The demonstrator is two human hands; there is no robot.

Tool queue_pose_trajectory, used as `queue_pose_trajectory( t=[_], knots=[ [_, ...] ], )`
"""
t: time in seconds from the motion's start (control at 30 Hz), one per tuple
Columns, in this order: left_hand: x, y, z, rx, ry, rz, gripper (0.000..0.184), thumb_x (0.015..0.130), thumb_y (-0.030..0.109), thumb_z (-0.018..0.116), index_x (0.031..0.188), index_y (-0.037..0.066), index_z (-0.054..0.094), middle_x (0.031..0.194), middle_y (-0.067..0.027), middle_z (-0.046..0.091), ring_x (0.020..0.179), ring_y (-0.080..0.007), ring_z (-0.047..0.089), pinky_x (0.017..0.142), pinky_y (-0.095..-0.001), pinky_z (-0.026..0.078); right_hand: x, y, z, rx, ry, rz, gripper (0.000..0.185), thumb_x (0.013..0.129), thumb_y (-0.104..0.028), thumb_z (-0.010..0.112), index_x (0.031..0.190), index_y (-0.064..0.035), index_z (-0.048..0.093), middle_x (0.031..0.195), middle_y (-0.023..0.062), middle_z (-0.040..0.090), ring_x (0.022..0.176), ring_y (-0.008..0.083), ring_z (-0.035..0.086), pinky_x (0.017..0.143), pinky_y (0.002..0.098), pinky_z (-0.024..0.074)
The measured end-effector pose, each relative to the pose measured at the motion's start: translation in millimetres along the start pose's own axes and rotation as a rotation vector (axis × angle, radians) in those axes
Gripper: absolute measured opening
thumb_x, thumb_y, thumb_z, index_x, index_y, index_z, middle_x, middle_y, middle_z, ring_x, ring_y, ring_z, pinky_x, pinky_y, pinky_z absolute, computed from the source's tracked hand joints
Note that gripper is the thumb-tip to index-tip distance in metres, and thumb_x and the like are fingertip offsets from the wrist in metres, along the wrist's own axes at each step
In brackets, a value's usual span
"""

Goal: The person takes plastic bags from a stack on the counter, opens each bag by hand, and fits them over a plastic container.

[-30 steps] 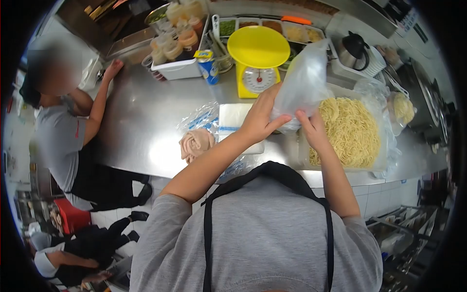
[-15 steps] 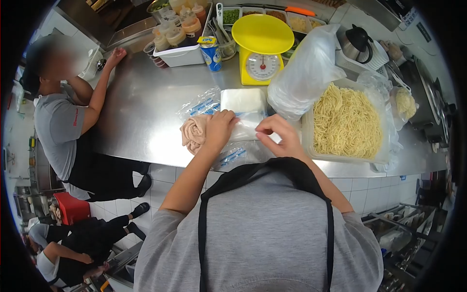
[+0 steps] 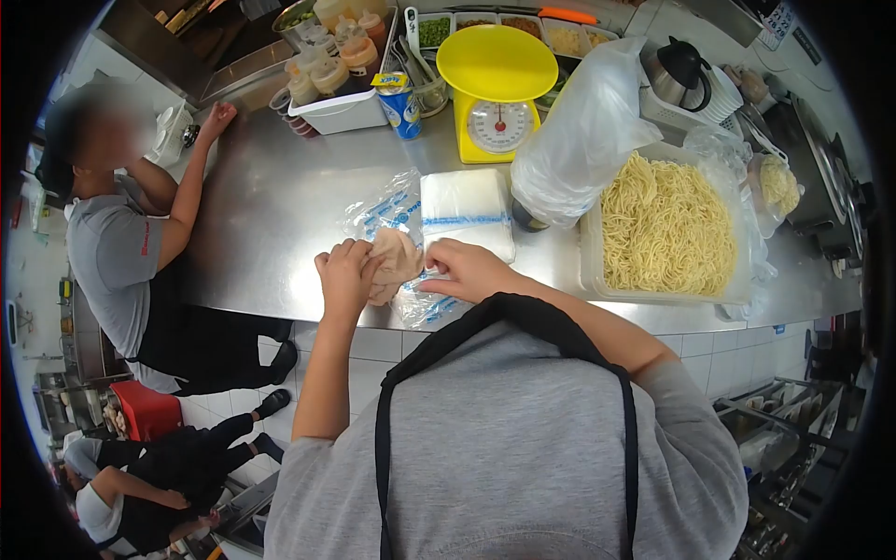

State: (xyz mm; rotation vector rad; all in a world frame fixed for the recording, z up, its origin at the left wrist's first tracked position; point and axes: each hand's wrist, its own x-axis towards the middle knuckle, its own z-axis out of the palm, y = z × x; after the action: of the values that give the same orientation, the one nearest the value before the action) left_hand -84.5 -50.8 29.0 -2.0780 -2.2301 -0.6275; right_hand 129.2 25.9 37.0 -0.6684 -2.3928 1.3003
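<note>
A crumpled beige cloth (image 3: 398, 254) lies at the front of the steel counter. My left hand (image 3: 345, 273) grips its left side, fingers closed on the fabric. Just right of the cloth is my right hand (image 3: 471, 271), its fingers bent and the thumb apart from them; it appears to hold nothing. Behind my right hand rests a flat stack of white plastic bags (image 3: 467, 198) with a blue stripe across it. A clear plastic wrapper with blue print (image 3: 387, 203) spreads beneath and behind the cloth.
A yellow scale (image 3: 497, 126) stands behind the bags, with a blue can (image 3: 401, 110) to its left. At right are a puffed plastic bag (image 3: 579, 140) and a tub of noodles (image 3: 667, 229). A co-worker (image 3: 117, 243) leans on the counter's left end.
Both hands have moved left, off the white bags. My left hand now holds the cloth, which has loosened from its bundled shape. The blue stripe on the stack is now uncovered.
</note>
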Motion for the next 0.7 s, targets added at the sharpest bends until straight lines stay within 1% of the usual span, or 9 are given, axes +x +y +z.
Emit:
queue_pose_trajectory(
  t=[0.07,0.2,0.27,0.33,0.43,0.5,0.57,0.63,0.7],
  knots=[
    [2.5,15.0,-16.9,-0.128,0.005,-0.047,0.016,0.078,0.024,0.063,0.078,0.008,0.059,0.068,-0.0054,0.054,0.068,-0.021,0.051,0.073,-0.0359,0.031,16.9,-14.4,2.2,-0.165,0.029,-0.016,0.034,0.081,-0.035,0.061,0.092,-0.0044,0.053,0.086,0.0117,0.055,0.075,0.0288,0.057,0.066,0.0347,0.0464],
    [6.3,32.2,-42.5,-0.342,0.016,-0.131,0.024,0.082,0.023,0.061,0.067,0.006,0.054,0.056,-0.0051,0.05,0.057,-0.0218,0.048,0.072,-0.0334,0.031,34.6,-18.4,18.8,-0.058,0.004,-0.168,0.03,0.085,-0.031,0.054,0.097,-0.0036,0.051,0.095,0.0158,0.056,0.084,0.0352,0.057,0.073,0.0411,0.0464],
    [9.5,32.7,-44.0,-0.389,0.008,-0.158,0.024,0.082,0.023,0.061,0.067,0.006,0.054,0.056,-0.0051,0.05,0.057,-0.0222,0.047,0.072,-0.0335,0.031,35.4,-13.3,22.6,-0.073,0.012,-0.184,0.028,0.085,-0.028,0.054,0.098,-0.004,0.051,0.096,0.0153,0.056,0.084,0.035,0.057,0.073,0.0408,0.0464],
    [17.8,30.6,-41.5,-0.172,0.055,-0.097,0.023,0.081,0.023,0.061,0.067,0.006,0.054,0.056,-0.0049,0.05,0.059,-0.0229,0.049,0.072,-0.034,0.032,30.9,-9.3,23.7,-0.086,0.016,-0.2,0.026,0.085,-0.025,0.054,0.1,-0.0045,0.05,0.097,0.0149,0.055,0.084,0.0349,0.057,0.073,0.0405,0.0464],
    [36.0,18.8,-28.6,0.028,0.054,-0.092,0.023,0.077,0.028,0.065,0.071,0.007,0.057,0.062,-0.0054,0.054,0.063,-0.0237,0.053,0.072,-0.0351,0.032,8.3,-3.1,10.1,-0.005,0.062,-0.121,0.024,0.084,-0.02,0.056,0.103,-0.0057,0.05,0.099,0.0125,0.053,0.083,0.0301,0.058,0.071,0.0366,0.0468],
    [52.1,29.4,-16.0,-0.049,0.228,0.05,0.029,0.072,0.034,0.069,0.075,0.007,0.057,0.07,-0.0064,0.058,0.066,-0.0247,0.054,0.071,-0.0366,0.033,-16.4,-2.9,-10.1,-0.029,-0.098,0.012,0.025,0.082,-0.016,0.06,0.104,-0.0074,0.051,0.098,0.0088,0.051,0.081,0.0218,0.059,0.069,0.0315,0.0463],
    [68.5,52.3,6.6,-0.317,0.048,0.021,0.034,0.068,0.037,0.071,0.079,0.008,0.058,0.076,-0.0071,0.058,0.07,-0.0254,0.056,0.07,-0.0378,0.033,-36.9,9.0,-19.4,0.008,-0.129,0.091,0.024,0.082,-0.016,0.057,0.103,-0.0083,0.052,0.098,0.0092,0.052,0.081,0.0238,0.058,0.072,0.0317,0.0456],
    [78.8,68.2,42.8,-0.333,-0.069,0.075,0.033,0.067,0.037,0.071,0.079,0.008,0.058,0.075,-0.0067,0.059,0.073,-0.0249,0.056,0.07,-0.0378,0.034,-51.3,12.3,-25.4,0.048,-0.152,0.163,0.023,0.081,-0.016,0.055,0.103,-0.0092,0.052,0.098,0.0095,0.052,0.081,0.0258,0.057,0.075,0.0319,0.045],
    [81.9,79.0,71.6,-0.279,-0.126,0.098,0.032,0.069,0.036,0.07,0.078,0.008,0.058,0.075,-0.0067,0.059,0.073,-0.0247,0.057,0.07,-0.0378,0.034,-61.6,8.0,-31.3,0.106,-0.107,0.247,0.02,0.082,-0.018,0.056,0.099,-0.0084,0.055,0.094,0.008,0.053,0.078,0.0204,0.056,0.072,0.0291,0.0452]
  ],
)
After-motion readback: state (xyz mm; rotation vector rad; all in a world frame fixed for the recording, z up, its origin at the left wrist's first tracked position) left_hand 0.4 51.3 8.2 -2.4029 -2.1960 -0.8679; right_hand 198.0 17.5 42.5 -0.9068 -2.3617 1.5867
